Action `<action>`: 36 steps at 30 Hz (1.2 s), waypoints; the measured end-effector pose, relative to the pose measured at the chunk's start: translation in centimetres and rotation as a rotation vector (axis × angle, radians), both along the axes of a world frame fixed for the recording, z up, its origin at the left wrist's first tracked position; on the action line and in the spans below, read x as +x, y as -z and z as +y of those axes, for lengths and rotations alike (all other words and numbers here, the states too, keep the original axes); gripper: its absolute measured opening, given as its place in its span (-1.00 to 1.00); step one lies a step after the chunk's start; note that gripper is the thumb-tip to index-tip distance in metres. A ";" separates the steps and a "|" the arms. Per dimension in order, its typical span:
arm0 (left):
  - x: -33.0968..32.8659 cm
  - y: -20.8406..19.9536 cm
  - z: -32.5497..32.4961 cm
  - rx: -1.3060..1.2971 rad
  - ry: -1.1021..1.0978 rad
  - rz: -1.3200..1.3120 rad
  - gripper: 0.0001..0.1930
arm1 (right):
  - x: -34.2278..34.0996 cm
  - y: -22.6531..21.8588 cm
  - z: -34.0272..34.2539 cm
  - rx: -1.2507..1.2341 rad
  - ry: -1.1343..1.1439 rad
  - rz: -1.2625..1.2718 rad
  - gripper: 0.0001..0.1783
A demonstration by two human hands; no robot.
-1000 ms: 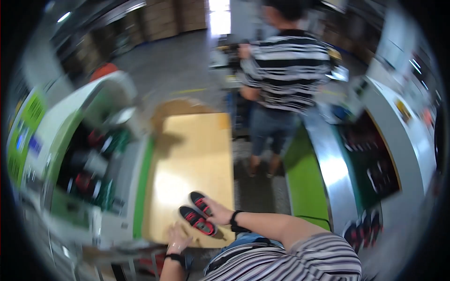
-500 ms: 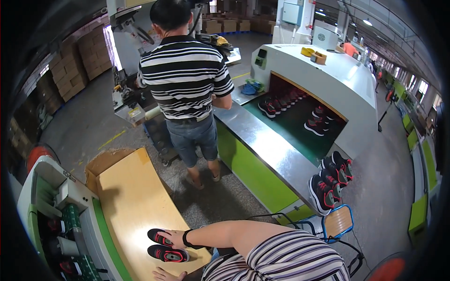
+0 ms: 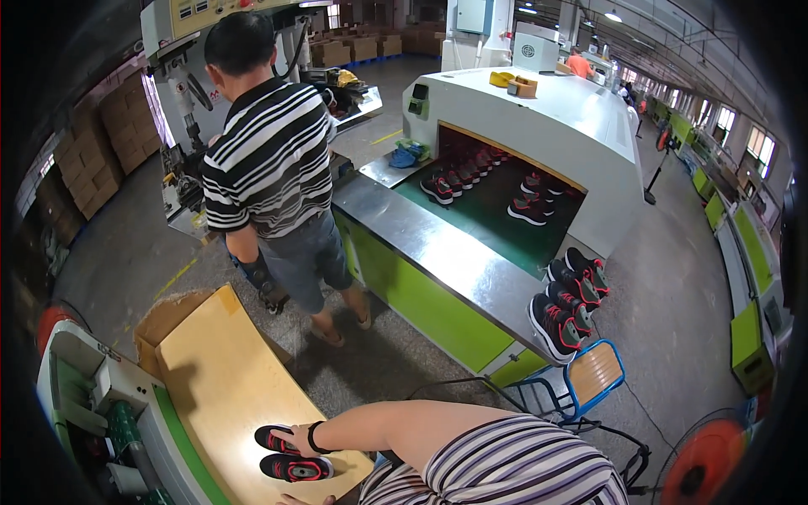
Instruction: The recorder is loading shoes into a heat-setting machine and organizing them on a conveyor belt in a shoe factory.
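My right hand [image 3: 297,438], with a dark band at the wrist, reaches in from the right and grips the farther of two black sneakers with red trim. That farther sneaker [image 3: 269,438] lies on the light wooden board, its heel end covered by my hand. Right beside it, on the nearer side, rests the second sneaker [image 3: 296,468], which no hand holds. At the bottom edge only a sliver of my left hand [image 3: 305,501] shows, by the board, finger and thumb apart; nothing appears in it.
A green-edged machine [image 3: 109,396] adjoins the wooden board [image 3: 219,362]. Beyond, a person in a striped shirt [image 3: 273,160] stands at another machine. Several sneakers [image 3: 560,316] line the metal counter [image 3: 438,244]; more sit on the green conveyor [image 3: 480,223]. A blue-framed stool [image 3: 593,374] stands at right.
My view has shifted right. My left hand, spread flat on the board before, has mostly slipped below the edge. The striped-shirt person has turned and lowered an arm. My right hand stays on the sneaker.
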State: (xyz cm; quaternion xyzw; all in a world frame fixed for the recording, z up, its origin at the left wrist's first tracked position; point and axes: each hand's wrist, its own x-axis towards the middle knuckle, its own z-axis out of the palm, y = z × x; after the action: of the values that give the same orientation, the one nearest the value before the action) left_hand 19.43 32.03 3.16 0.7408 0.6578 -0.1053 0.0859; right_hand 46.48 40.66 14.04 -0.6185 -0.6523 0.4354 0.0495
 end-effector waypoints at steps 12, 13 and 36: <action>1.0 -2.1 -0.1 -0.067 -0.079 0.008 0.47 | 0.2 0.0 -0.4 0.029 -0.031 -0.052 0.14; 0.6 -1.6 -0.1 -0.060 -0.055 0.009 0.48 | 0.1 -0.2 -0.4 0.031 -0.036 -0.053 0.14; 0.9 -3.4 -0.1 -0.168 -0.037 -0.031 0.46 | 0.0 0.1 0.1 -0.061 -0.020 -0.010 0.23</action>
State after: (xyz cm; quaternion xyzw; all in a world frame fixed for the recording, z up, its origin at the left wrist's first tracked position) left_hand 20.35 31.98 6.58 0.7204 0.6587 -0.1470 0.1598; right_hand 46.52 40.79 13.95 -0.6154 -0.6450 0.4525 0.0232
